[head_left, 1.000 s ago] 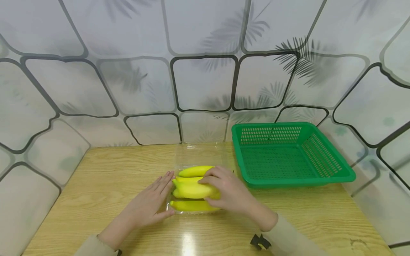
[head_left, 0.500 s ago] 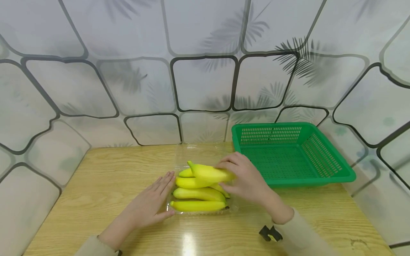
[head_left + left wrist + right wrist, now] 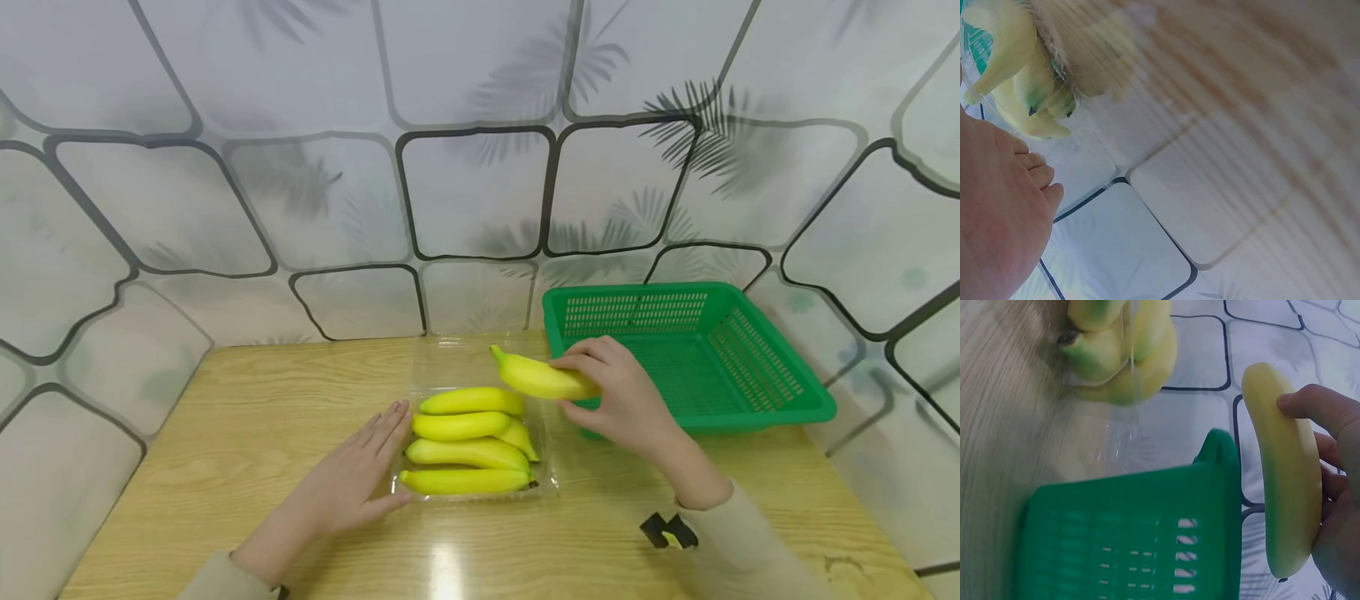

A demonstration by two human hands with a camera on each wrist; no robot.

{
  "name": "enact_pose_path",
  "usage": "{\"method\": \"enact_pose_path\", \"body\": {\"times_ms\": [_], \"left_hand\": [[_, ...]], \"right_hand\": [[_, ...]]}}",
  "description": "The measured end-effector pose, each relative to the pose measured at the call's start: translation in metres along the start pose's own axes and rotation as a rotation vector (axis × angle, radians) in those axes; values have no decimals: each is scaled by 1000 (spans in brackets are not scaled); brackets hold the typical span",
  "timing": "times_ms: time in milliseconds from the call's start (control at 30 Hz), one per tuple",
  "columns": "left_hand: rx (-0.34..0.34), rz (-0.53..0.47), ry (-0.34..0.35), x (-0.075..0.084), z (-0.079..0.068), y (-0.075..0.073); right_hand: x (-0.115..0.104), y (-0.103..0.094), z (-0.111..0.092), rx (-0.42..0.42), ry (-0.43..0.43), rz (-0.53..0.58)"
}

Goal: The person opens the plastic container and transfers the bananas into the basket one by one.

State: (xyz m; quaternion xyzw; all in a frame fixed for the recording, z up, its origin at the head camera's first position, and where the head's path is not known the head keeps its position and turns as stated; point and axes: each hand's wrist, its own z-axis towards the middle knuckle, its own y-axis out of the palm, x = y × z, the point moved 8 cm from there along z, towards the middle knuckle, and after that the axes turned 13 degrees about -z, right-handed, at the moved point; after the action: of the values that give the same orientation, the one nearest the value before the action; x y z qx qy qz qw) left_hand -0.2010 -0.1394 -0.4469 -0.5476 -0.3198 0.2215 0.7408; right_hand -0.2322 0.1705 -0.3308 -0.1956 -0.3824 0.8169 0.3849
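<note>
My right hand [image 3: 618, 400] grips a single yellow banana [image 3: 536, 377] between thumb and fingers, held up near the left edge of the green basket [image 3: 750, 421]. In the right wrist view the banana [image 3: 1288, 487] hangs lengthwise, thumb on one side and fingers behind. Several more bananas [image 3: 468, 452] lie side by side in a clear plastic box [image 3: 553, 475] whose transparent lid [image 3: 465, 362] is folded back behind it. My left hand [image 3: 348, 475] lies with straight fingers along the left side of the box, holding nothing.
The green basket, with slotted walls, stands at the back right of the wooden table [image 3: 300, 400]. A patterned wall covering [image 3: 480, 196] encloses the back and both sides. Black tape [image 3: 670, 531] sits by the right cuff.
My right hand has lifted one banana off the top of the pile and carried it up and right, toward the basket's left rim. My left hand has stayed by the box.
</note>
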Motion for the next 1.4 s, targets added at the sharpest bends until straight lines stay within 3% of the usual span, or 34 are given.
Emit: {"method": "enact_pose_path", "body": {"times_ms": [800,1100,1400], "left_hand": [[6,-6,6,1,0,-2],[8,-1,7,2,0,-2],[-5,-3,0,1,0,-1]], "right_hand": [[57,-31,-35,8,151,-69],[81,-26,-49,-47,219,-67],[91,-15,-63,-125,249,-75]]}}
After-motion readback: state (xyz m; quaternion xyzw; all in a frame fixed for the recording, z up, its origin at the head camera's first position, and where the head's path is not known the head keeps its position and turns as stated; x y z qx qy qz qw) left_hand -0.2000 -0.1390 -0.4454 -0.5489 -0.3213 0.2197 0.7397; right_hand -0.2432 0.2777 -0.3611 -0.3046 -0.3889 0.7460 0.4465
